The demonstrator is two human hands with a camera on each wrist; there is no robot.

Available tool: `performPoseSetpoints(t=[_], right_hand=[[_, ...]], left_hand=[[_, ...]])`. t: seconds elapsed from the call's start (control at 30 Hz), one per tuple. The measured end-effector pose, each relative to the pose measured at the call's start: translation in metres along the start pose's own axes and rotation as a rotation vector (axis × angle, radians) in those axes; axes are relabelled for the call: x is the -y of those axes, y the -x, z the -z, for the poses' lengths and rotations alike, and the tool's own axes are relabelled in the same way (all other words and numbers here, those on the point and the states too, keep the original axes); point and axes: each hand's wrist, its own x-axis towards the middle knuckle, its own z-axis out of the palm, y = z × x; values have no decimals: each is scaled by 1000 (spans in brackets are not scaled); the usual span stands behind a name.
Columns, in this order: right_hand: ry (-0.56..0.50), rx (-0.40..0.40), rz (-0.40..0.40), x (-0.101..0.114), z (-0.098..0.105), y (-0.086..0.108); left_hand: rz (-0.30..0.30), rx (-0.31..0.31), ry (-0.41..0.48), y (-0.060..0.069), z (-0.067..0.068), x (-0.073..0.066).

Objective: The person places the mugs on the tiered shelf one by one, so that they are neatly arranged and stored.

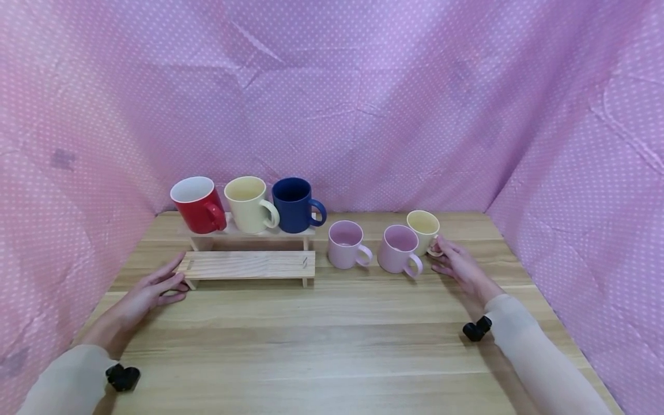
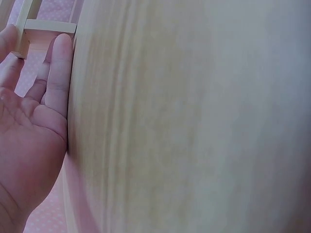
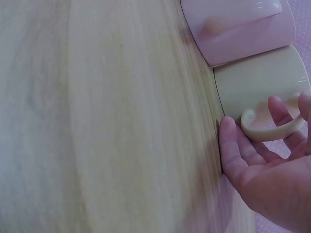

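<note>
My left hand point(image 1: 150, 295) lies at the left end of the low front step of a wooden two-step rack point(image 1: 249, 265), fingers mostly straight and touching it. In the left wrist view, the little finger point(image 2: 60, 73) runs along the tabletop beside a rack leg. Over on the right, my right hand point(image 1: 461, 266) holds the handle of a small yellow mug point(image 1: 422, 226), with a finger through the loop. That mug stands upright on the table, next to a pink mug point(image 1: 396, 253). The right wrist view shows its handle point(image 3: 272, 133) among my fingers.
A red mug point(image 1: 199, 210), a cream mug point(image 1: 246, 207) and a dark blue mug point(image 1: 291, 210) stand on the rear step. Another pink mug point(image 1: 343, 248) is just right of the rack. A pink dotted cloth point(image 1: 332, 115) surrounds the wooden table point(image 1: 321, 346).
</note>
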Motion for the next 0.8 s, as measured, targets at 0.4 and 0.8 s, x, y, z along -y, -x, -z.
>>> performPoseSetpoints(t=[0.4,0.8], right_hand=[[-28,47,-6,3,2,0],[-50,139,-63,19,6,1]], left_hand=[[28,-9,-53,2,2,-4],[38,-5,-49,2,1,-2]])
